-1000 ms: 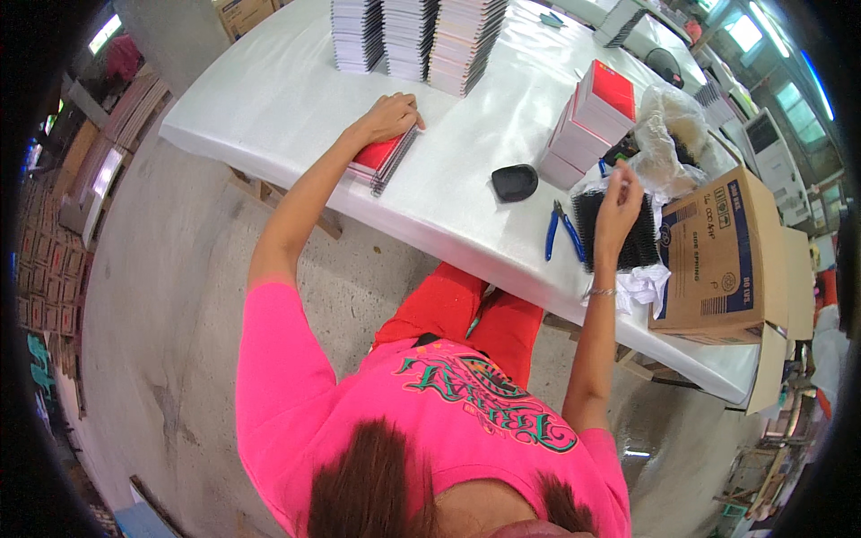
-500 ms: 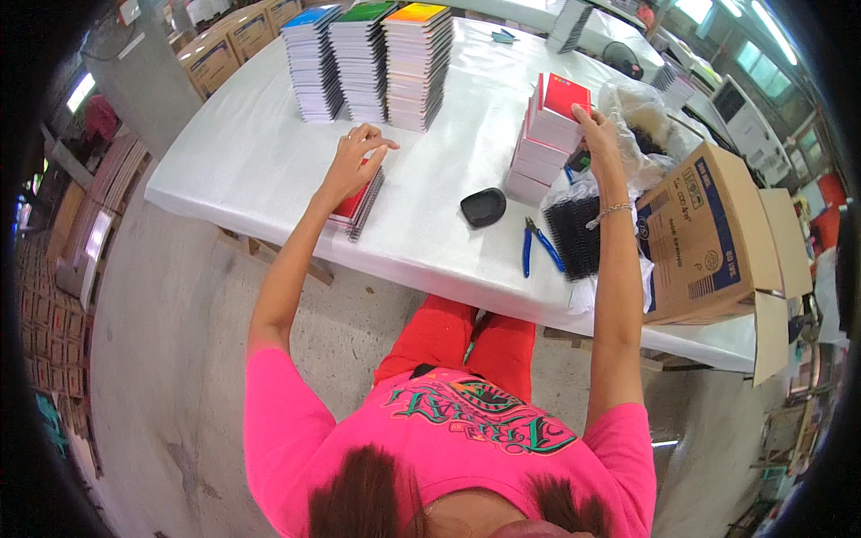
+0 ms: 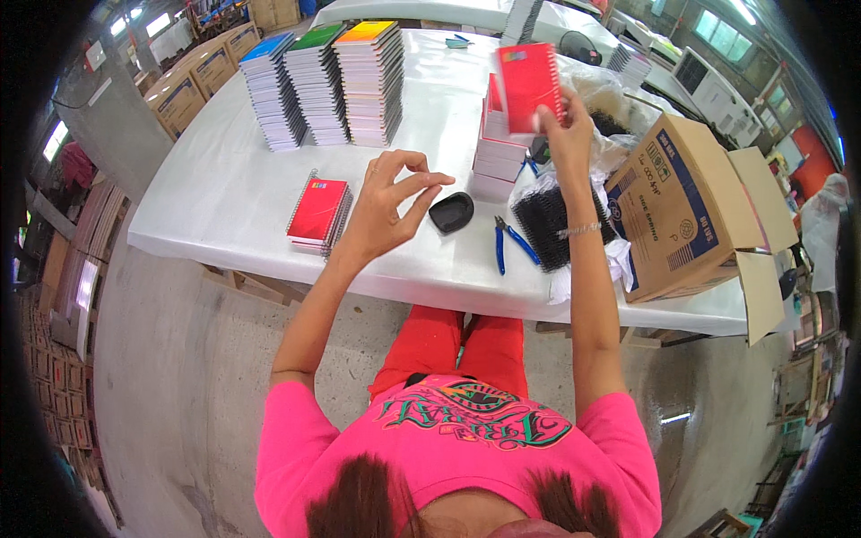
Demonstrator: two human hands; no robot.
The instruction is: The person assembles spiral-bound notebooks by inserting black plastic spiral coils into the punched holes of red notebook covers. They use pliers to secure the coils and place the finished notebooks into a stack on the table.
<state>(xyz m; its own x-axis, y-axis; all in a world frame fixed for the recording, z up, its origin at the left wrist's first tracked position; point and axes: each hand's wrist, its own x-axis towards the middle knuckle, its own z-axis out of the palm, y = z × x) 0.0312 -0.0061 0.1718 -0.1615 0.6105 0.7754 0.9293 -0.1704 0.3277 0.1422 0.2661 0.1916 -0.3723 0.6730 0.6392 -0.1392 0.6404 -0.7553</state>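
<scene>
My right hand (image 3: 567, 134) grips a small red notebook (image 3: 531, 88) by its lower right corner, thumb on the cover, raised above the table. Behind and below it stands a stack of notebooks with red covers (image 3: 499, 170), partly hidden by the held one. My left hand (image 3: 395, 202) hovers over the table, fingers apart and thumb tip close to the index tip, with nothing visible in it. Left of that hand lies a short pile of red spiral notebooks (image 3: 320, 211). A black shallow dish (image 3: 451, 213) sits just right of the left fingertips.
Tall notebook stacks in blue (image 3: 273, 99), green (image 3: 318, 90) and yellow (image 3: 369, 85) stand at the back left. Blue-handled cutters (image 3: 513, 244), black spiral coils (image 3: 545, 229) and an open cardboard box (image 3: 673, 211) lie to the right. The white-covered table's front edge (image 3: 404, 285) runs before me.
My right hand has lifted a red notebook off the stack and brought it up. My left hand has moved right, away from the short red pile.
</scene>
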